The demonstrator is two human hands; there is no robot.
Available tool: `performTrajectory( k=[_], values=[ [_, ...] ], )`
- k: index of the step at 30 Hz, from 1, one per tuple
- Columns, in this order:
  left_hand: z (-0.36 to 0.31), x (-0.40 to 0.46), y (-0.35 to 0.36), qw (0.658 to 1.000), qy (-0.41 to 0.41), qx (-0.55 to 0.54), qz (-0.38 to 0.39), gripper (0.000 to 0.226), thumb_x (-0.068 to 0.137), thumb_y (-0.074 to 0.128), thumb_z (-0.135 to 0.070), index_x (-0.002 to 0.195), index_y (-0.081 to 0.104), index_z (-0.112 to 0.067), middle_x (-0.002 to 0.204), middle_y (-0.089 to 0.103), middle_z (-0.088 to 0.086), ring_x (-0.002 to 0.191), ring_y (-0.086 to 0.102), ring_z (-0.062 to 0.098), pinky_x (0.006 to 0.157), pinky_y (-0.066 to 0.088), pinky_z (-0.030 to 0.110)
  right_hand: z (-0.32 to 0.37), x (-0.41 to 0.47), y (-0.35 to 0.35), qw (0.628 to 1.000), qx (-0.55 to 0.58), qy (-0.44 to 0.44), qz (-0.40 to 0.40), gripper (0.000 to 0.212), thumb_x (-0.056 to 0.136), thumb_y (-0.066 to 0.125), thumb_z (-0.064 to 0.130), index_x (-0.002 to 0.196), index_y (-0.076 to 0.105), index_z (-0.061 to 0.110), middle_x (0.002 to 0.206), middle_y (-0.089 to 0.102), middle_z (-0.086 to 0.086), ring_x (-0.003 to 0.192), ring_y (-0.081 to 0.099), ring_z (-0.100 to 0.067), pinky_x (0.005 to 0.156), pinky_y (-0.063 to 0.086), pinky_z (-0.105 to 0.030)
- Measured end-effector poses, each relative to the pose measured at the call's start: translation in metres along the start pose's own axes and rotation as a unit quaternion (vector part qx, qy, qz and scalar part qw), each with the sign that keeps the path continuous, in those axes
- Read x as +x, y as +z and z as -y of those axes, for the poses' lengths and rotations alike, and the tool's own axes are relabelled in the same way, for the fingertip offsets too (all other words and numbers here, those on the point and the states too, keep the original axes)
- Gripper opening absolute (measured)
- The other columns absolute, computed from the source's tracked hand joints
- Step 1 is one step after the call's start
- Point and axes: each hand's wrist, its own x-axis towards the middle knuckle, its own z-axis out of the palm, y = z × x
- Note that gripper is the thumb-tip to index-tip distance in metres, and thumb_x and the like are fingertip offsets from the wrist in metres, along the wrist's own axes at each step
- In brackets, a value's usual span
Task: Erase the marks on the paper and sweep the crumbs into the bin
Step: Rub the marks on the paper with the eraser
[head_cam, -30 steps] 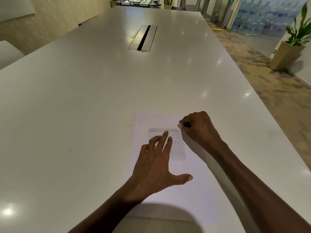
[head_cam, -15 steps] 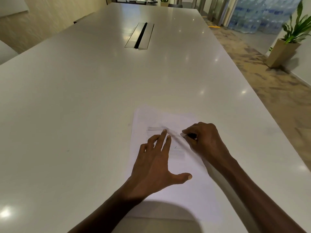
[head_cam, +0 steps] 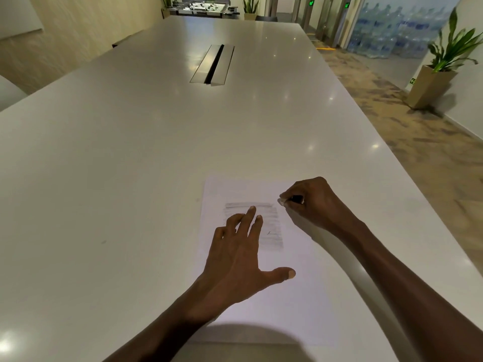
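Observation:
A white sheet of paper [head_cam: 285, 304] lies on the white table [head_cam: 117, 178] in front of me. Grey pencil marks [head_cam: 271, 226] cover a patch in its upper half. My left hand [head_cam: 237, 262] presses flat on the paper with fingers spread, its fingertips over the left part of the marks. My right hand [head_cam: 313, 202] pinches a small eraser [head_cam: 294, 199], white at the tip and dark at the back, at the upper right corner of the marked patch. No bin shows in this view.
A metal cable hatch [head_cam: 213, 65] is set into the table's middle, far ahead. The table's right edge runs close beside my right forearm, with patterned carpet beyond. A potted plant [head_cam: 433, 74] stands on the floor at the far right.
My right hand with the eraser swept down-left across the marks, then back up to the patch's upper right corner. My left hand stayed pressed on the paper.

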Motion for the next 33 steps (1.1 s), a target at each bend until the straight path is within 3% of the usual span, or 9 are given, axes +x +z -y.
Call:
performTrajectory(
  k=[2, 4, 7, 10, 14, 21, 25, 33],
  values=[
    [-0.001, 0.007, -0.003, 1.0, 0.0, 0.012, -0.029, 0.106, 0.067, 0.03, -0.096, 0.145, 0.036, -0.024, 0.157, 0.029, -0.005, 0.137, 0.03, 0.021, 0.103, 0.034, 0.039, 0.002, -0.001, 0.001, 1.0, -0.001, 0.009, -0.007, 0.013, 0.081, 0.071, 0.006, 0.089, 0.08, 0.011, 0.088, 0.078, -0.003, 0.075, 0.069, -0.012, 0.069, 0.049, -0.018],
    [-0.002, 0.018, -0.007, 0.997, 0.006, 0.022, -0.069, 0.093, 0.066, 0.037, -0.094, 0.129, 0.047, -0.026, 0.129, 0.048, -0.008, 0.113, 0.044, 0.019, 0.086, 0.038, 0.036, 0.005, -0.002, 0.002, 1.0, 0.003, 0.016, -0.022, 0.011, 0.082, 0.072, 0.007, 0.089, 0.08, 0.009, 0.087, 0.077, -0.004, 0.077, 0.071, -0.015, 0.072, 0.053, -0.024],
    [0.002, 0.03, -0.008, 0.999, -0.002, 0.006, -0.053, 0.103, 0.057, 0.044, -0.096, 0.137, 0.04, -0.03, 0.122, 0.042, -0.008, 0.109, 0.04, 0.016, 0.088, 0.035, 0.033, 0.01, -0.007, 0.006, 0.999, -0.002, 0.024, -0.037, 0.008, 0.083, 0.073, 0.012, 0.085, 0.079, 0.008, 0.081, 0.076, -0.004, 0.074, 0.07, -0.017, 0.071, 0.055, -0.031],
    [0.008, 0.033, -0.002, 0.999, -0.003, -0.007, -0.045, 0.114, 0.055, 0.042, -0.099, 0.144, 0.034, -0.029, 0.14, 0.034, -0.007, 0.127, 0.032, 0.018, 0.102, 0.028, 0.035, 0.015, -0.019, 0.012, 0.999, -0.025, 0.004, -0.036, 0.016, 0.084, 0.069, 0.016, 0.075, 0.075, 0.004, 0.07, 0.071, -0.009, 0.065, 0.065, -0.021, 0.064, 0.054, -0.036],
    [0.01, 0.034, 0.004, 1.0, 0.003, 0.007, -0.019, 0.125, 0.058, 0.034, -0.1, 0.154, 0.02, -0.023, 0.166, 0.004, -0.004, 0.152, 0.004, 0.018, 0.12, 0.011, 0.044, 0.021, -0.032, 0.014, 0.999, -0.018, -0.003, -0.043, 0.012, 0.083, 0.07, 0.013, 0.075, 0.077, 0.008, 0.068, 0.073, -0.004, 0.062, 0.066, -0.018, 0.061, 0.053, -0.034],
    [0.01, 0.035, 0.003, 1.0, 0.005, 0.017, -0.01, 0.13, 0.056, 0.028, -0.102, 0.157, 0.014, -0.021, 0.167, -0.002, -0.004, 0.153, 0.0, 0.017, 0.122, 0.004, 0.045, 0.019, -0.008, 0.015, 0.997, -0.013, -0.001, -0.076, 0.009, 0.083, 0.074, 0.013, 0.079, 0.079, 0.006, 0.077, 0.077, -0.005, 0.068, 0.071, -0.016, 0.067, 0.055, -0.025],
    [0.011, 0.036, 0.003, 1.0, 0.005, 0.016, 0.003, 0.134, 0.054, 0.027, -0.104, 0.158, 0.009, -0.021, 0.167, -0.006, -0.004, 0.153, -0.004, 0.017, 0.122, 0.003, 0.047, 0.015, 0.011, 0.018, 0.997, -0.024, 0.0, -0.08, 0.014, 0.082, 0.074, 0.013, 0.074, 0.076, 0.002, 0.073, 0.076, -0.009, 0.065, 0.07, -0.021, 0.064, 0.056, -0.037],
    [0.012, 0.036, 0.004, 1.0, 0.003, 0.011, 0.013, 0.135, 0.053, 0.029, -0.104, 0.157, 0.008, -0.021, 0.167, -0.008, -0.004, 0.152, -0.006, 0.017, 0.121, 0.003, 0.048, 0.027, -0.021, 0.017, 0.999, -0.025, 0.015, -0.029, 0.021, 0.083, 0.065, 0.017, 0.07, 0.072, 0.001, 0.065, 0.069, -0.013, 0.062, 0.065, -0.026, 0.063, 0.052, -0.038]
  ],
)
